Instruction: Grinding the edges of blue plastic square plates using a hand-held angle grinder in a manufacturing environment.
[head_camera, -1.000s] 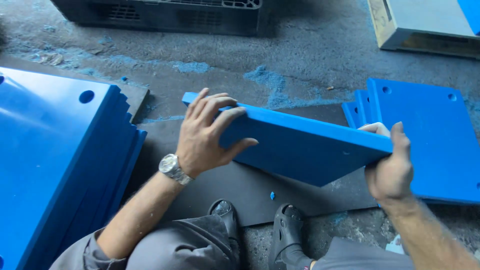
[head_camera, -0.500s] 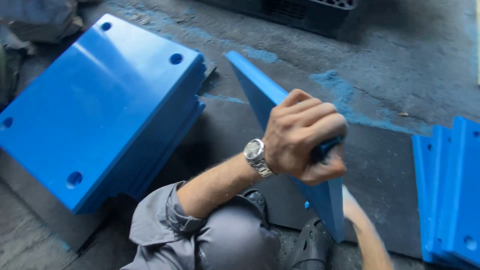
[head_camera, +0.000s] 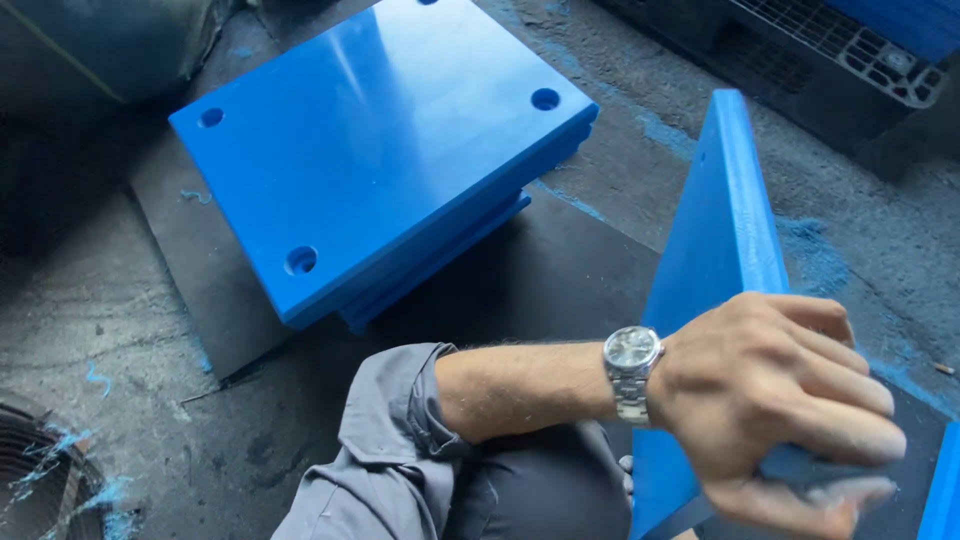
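My left hand, with a silver wristwatch on its wrist, is closed over the near top edge of a thick blue plastic plate. The plate stands tilted on its edge at the right, reaching away from me. A stack of blue plates with a round hole near each corner lies flat to the left on a dark mat. My right hand is out of sight, and my grey sleeve crosses the bottom of the view.
A dark plastic pallet sits at the top right. The edge of another blue plate shows at the bottom right. A dark ribbed round object lies at the bottom left. Blue shavings dust the grey concrete floor.
The held plate has swung from lying flat between both hands to standing on its edge. My view has turned left, bringing the stack of plates closer, and my right hand has left the view.
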